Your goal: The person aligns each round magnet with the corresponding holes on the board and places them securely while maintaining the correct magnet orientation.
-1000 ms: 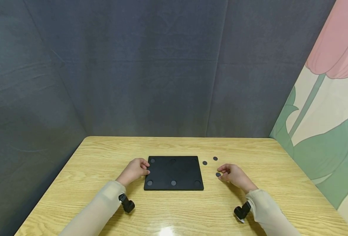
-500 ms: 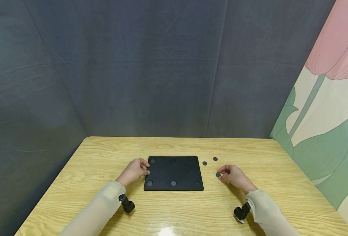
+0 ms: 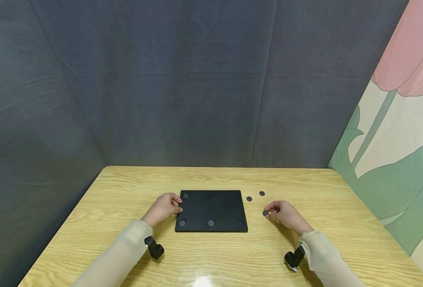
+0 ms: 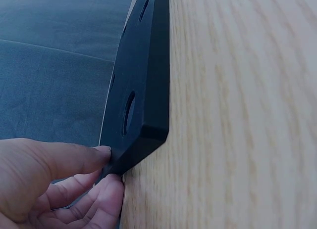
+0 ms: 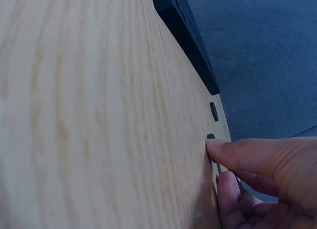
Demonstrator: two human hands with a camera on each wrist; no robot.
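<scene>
A flat black board (image 3: 211, 208) with round recesses lies mid-table. Grey discs sit in its near-left, near-middle (image 3: 211, 223) and far-left recesses; the other recesses show as dark circles. My left hand (image 3: 165, 207) holds the board's left edge, thumb on the top face and fingers curled against the side, as the left wrist view shows. To the right of the board, my right hand (image 3: 284, 213) pinches a small dark disc (image 3: 265, 213) at the table surface. Its thumb (image 5: 223, 150) covers most of that disc in the right wrist view.
Two more loose discs lie beyond the right hand: one close to the board's right edge (image 3: 249, 199), another farther right (image 3: 262, 193). A grey curtain (image 3: 182, 87) hangs behind the wooden table (image 3: 211, 255). A flower-patterned panel (image 3: 398, 167) stands along the right side.
</scene>
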